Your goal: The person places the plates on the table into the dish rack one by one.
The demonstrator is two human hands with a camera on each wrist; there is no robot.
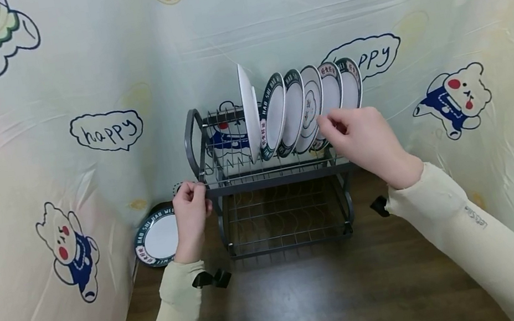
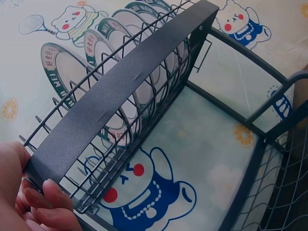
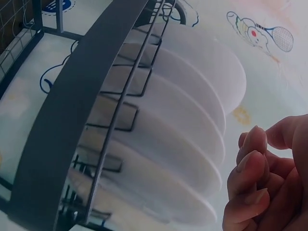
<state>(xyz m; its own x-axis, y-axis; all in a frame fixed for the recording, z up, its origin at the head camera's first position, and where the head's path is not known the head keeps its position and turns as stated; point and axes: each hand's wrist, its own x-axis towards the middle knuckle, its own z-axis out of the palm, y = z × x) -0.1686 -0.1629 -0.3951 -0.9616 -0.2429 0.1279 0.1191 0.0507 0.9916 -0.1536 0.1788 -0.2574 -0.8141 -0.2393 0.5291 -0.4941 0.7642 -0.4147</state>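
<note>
A dark two-tier dish rack (image 1: 280, 181) stands against the patterned cloth. Its front left corner is between the thumb and curled fingers of my left hand (image 1: 190, 216), as the left wrist view also shows. Several white plates with dark lettered rims (image 1: 275, 118) lean in a row in the upper tier; the leftmost plate (image 1: 250, 122) is seen nearly edge-on. My right hand (image 1: 366, 139) hovers in front of the right end of the row, fingers loosely bent and holding nothing. In the right wrist view, a gap separates its fingers from the plates' white undersides (image 3: 192, 144).
Another dark-rimmed plate (image 1: 161, 240) leans against the cloth at the left, partly behind my left wrist. The lower tier (image 1: 291, 247) is wire. A brown wood-grain surface (image 1: 299, 299) spreads in front of the rack, and patterned cloth (image 1: 224, 19) hangs behind and at both sides.
</note>
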